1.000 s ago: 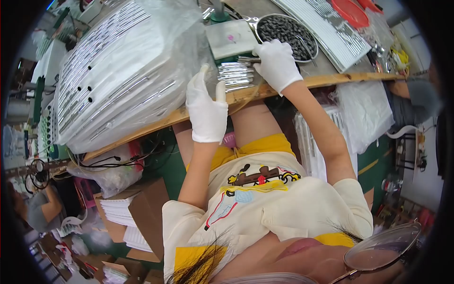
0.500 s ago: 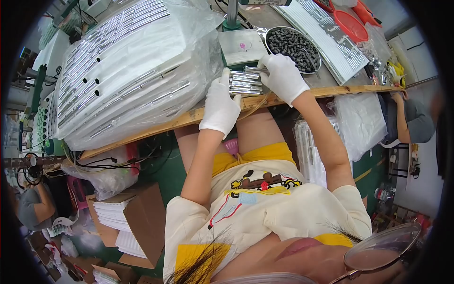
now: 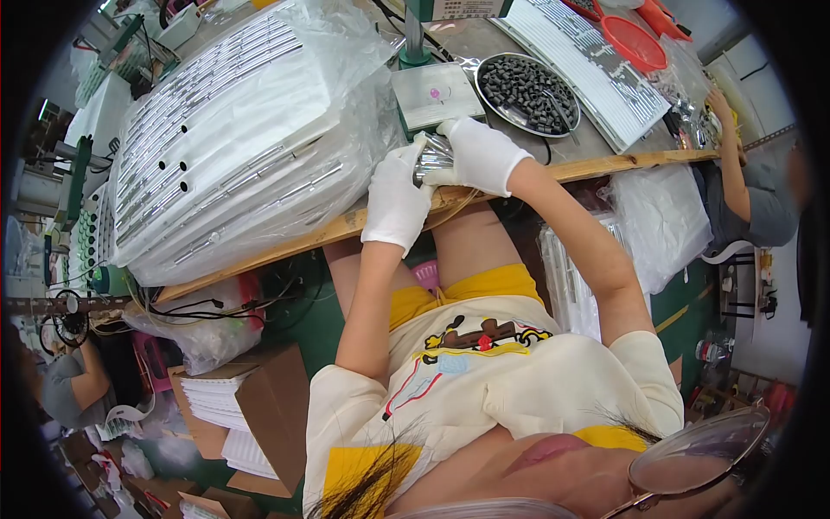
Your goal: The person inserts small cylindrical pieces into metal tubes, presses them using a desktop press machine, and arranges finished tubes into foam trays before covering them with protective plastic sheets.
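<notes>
A bundle of short shiny metal tubes is held between my two white-gloved hands near the bench's front edge. My left hand closes round the bundle's left end. On the other end, my right hand is wrapped with its fingers bent, hiding much of the tubes. Just beyond the hands stands a press base with a pale plate bearing a small pink mark. To its right lies a round metal dish full of small black plastic plugs.
At left, long metal rods lie on plastic-wrapped white foam trays. A ridged white tray with metal parts and a red basket are at back right. Below are a cardboard box and plastic bags. Another person's arm reaches in at right.
My right hand has moved left, from the loose tube ends onto the bundle's right end. The tubes, spread side by side before, are now gathered between both hands. The view has shifted slightly.
</notes>
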Action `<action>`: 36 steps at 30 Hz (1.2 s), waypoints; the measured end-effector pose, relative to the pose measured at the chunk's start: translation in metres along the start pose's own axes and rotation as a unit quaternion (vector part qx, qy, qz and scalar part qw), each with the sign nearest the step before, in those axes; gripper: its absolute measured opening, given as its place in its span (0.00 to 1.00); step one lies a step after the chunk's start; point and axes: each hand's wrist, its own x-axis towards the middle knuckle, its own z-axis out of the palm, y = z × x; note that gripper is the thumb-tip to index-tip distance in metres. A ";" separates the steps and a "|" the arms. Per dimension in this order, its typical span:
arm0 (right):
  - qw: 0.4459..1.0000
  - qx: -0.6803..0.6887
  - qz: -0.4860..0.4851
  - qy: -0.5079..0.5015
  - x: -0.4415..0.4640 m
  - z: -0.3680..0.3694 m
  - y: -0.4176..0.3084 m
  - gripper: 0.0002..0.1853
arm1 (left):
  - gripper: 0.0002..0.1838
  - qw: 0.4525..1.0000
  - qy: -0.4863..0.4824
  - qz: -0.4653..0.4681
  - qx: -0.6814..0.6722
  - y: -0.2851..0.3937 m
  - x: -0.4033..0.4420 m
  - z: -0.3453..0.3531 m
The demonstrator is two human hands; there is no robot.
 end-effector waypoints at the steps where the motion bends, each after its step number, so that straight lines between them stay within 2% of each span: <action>1: 1.000 0.001 0.002 0.002 0.002 -0.002 0.001 0.36 | 0.35 1.000 -0.002 0.002 0.001 -0.001 0.000 -0.001; 3: 0.995 0.003 -0.009 -0.101 0.009 -0.011 0.002 0.32 | 0.36 0.999 -0.019 0.008 -0.045 -0.003 0.000 -0.003; 7: 0.989 -0.045 -0.023 -0.137 0.013 -0.017 -0.004 0.32 | 0.36 0.997 0.026 -0.019 -0.072 0.004 0.001 -0.004; 9: 0.988 -0.059 -0.011 -0.139 0.017 -0.010 -0.008 0.31 | 0.35 0.989 -0.006 -0.102 -0.103 0.004 0.005 -0.002; 11: 0.990 -0.056 -0.010 -0.133 0.013 -0.007 -0.011 0.31 | 0.34 0.991 0.002 -0.074 -0.112 0.006 0.005 -0.002; 13: 0.998 -0.013 0.001 -0.068 0.011 0.000 -0.008 0.30 | 0.33 0.991 0.012 -0.045 -0.122 0.011 0.005 -0.002; 14: 0.998 -0.014 0.002 -0.067 0.010 0.004 -0.007 0.30 | 0.33 0.995 0.021 -0.029 -0.096 0.014 0.005 -0.001; 16: 0.998 -0.058 -0.004 0.004 0.009 0.008 -0.008 0.26 | 0.33 0.997 0.029 -0.012 -0.071 0.013 0.006 0.003; 17: 0.998 -0.058 -0.002 0.004 0.010 0.007 -0.008 0.26 | 0.32 0.996 0.050 -0.008 -0.075 0.008 0.007 0.008; 19: 0.997 -0.036 0.045 -0.057 0.011 0.002 -0.011 0.25 | 0.31 0.995 0.065 -0.004 -0.078 0.005 0.006 0.010; 22: 0.995 0.001 0.073 -0.068 0.011 0.003 -0.012 0.24 | 0.26 0.981 0.056 -0.065 -0.174 0.012 0.003 -0.002; 27: 0.996 0.017 0.074 -0.040 0.008 0.009 -0.015 0.21 | 0.24 0.983 0.080 -0.051 -0.157 0.012 -0.002 -0.001; 31: 0.990 0.055 0.099 -0.080 0.009 0.002 -0.013 0.20 | 0.21 0.980 0.122 -0.057 -0.145 0.013 -0.006 0.000; 33: 0.996 0.061 0.014 -0.067 0.007 0.001 -0.002 0.19 | 0.20 0.970 0.161 -0.040 -0.175 0.018 -0.007 0.001; 35: 0.996 0.089 -0.006 0.020 -0.003 -0.002 0.004 0.21 | 0.19 0.956 0.206 -0.023 -0.208 0.029 -0.010 0.001; 36: 0.993 0.111 -0.041 0.026 -0.014 -0.018 0.003 0.21 | 0.18 0.950 0.222 -0.021 -0.217 0.036 -0.012 0.002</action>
